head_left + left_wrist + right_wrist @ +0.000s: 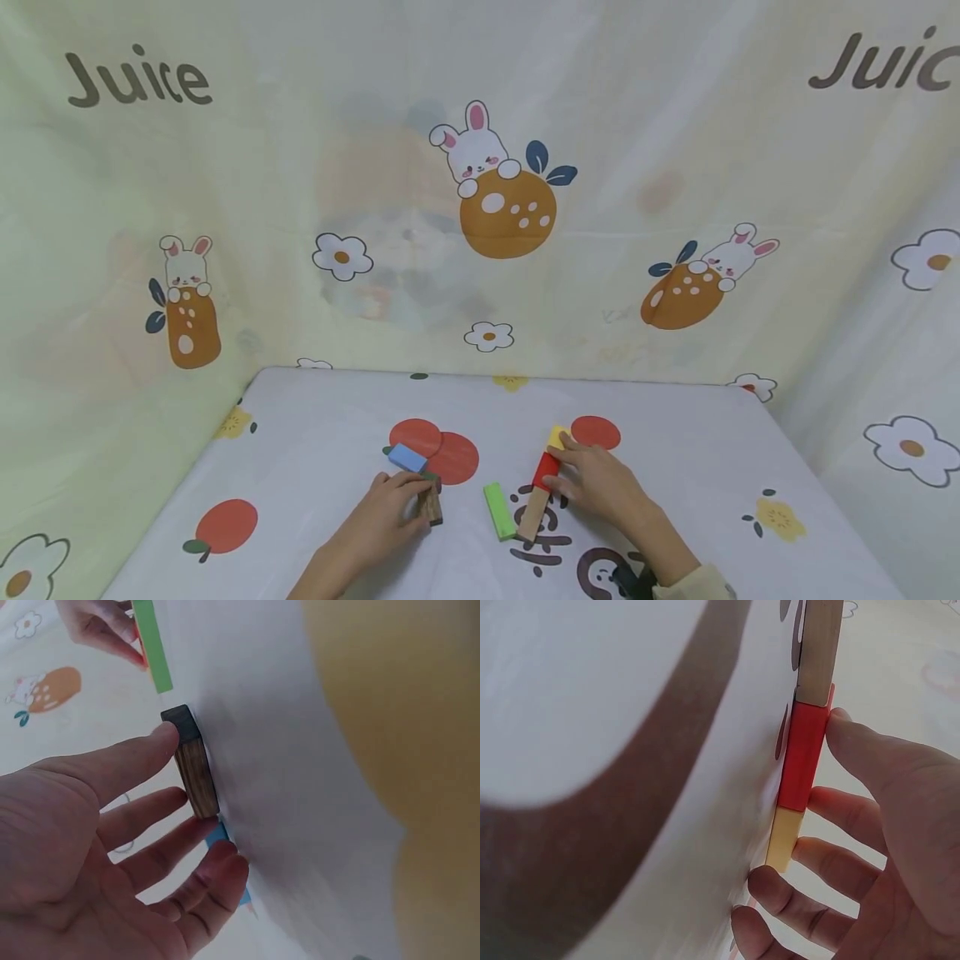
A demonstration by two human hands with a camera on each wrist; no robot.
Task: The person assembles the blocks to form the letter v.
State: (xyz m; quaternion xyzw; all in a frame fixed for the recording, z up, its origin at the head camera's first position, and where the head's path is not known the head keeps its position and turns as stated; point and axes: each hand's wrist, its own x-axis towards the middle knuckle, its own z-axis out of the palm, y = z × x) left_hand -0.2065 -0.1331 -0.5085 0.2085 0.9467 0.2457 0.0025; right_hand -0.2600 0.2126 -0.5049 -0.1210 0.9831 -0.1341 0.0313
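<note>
My left hand (386,510) holds a dark brown wooden block (196,776) with a blackish end, thumb at that end and fingertips at the other. Just past those fingers lies a blue block (407,457). Over on the right, a tan wooden block (533,514), a red block (545,472) and a yellow block (556,437) form a straight end-to-end row. Across the row's far part reaches my right hand (602,483), its thumb touching the red block and its loosely bent fingers along the yellow one. A green block (499,512) lies left of the tan one.
The white tablecloth (315,450) has printed fruit, flowers and dark lettering. Behind the table hangs a pale curtain (390,317) with rabbits and oranges. A small black object (633,582) sits at the right wrist by the sleeve (693,582).
</note>
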